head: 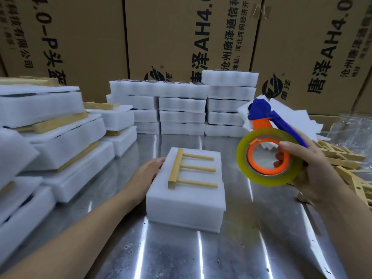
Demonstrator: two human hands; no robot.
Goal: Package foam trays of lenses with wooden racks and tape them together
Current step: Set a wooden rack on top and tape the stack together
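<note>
Gripping an orange-and-blue tape dispenser (263, 122), the right hand (311, 171) hovers over a shiny steel tabletop (181, 254); the left hand (148, 172) rests relaxed against a white foam tray stack (187, 204), with printed brown cardboard cartons (181, 37) behind.

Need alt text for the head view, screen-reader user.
On a metal table, the left hand rests against a foam tray stack topped by a wooden rack, while the right hand holds a tape dispenser beside it. More foam stacks sit left and behind.
</note>
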